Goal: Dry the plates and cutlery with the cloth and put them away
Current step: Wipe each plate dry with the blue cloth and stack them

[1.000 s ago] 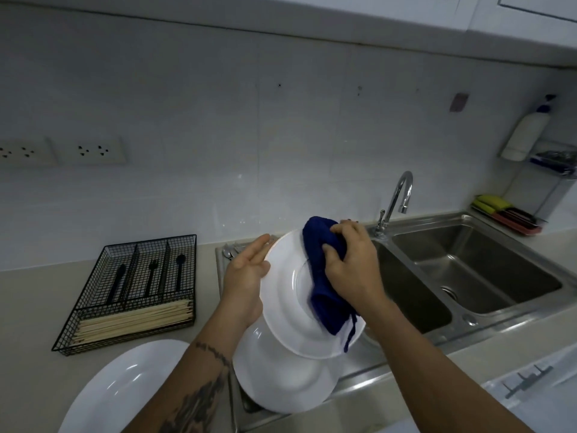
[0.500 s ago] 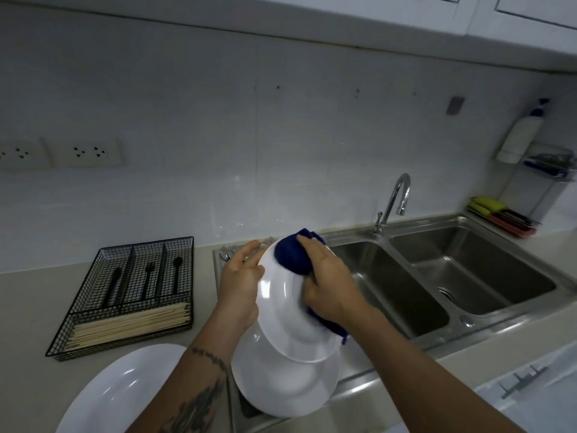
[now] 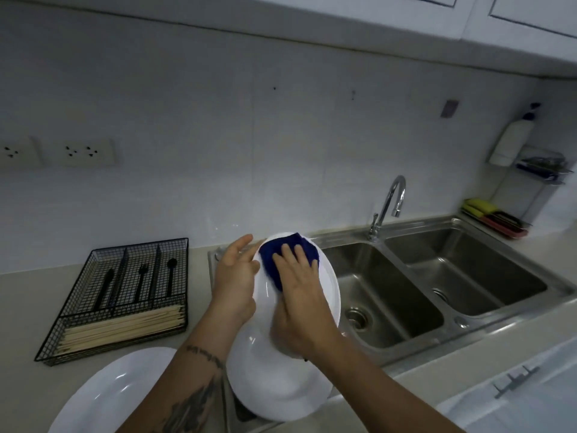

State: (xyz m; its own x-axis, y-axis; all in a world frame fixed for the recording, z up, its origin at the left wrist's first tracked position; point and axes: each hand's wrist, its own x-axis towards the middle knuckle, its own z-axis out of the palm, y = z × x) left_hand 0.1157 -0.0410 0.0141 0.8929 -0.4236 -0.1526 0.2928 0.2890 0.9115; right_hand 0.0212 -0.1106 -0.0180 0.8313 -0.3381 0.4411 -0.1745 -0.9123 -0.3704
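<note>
Over the steel double sink (image 3: pixel 443 276) I hold the round white plate (image 3: pixel 324 285) tilted, my left hand (image 3: pixel 234 276) flat against its rim. My right hand (image 3: pixel 296 295) has flattened, pressing the dark blue cloth (image 3: pixel 281 254) higher up the face; drying continues.

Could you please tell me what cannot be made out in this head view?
- Held plate: its middle is hidden by the right hand and blue cloth.
- Left hand: its palm side and hold are hidden.
- Plate on the counter: cut off by the bottom edge.
- Shelf items: too small.
</note>
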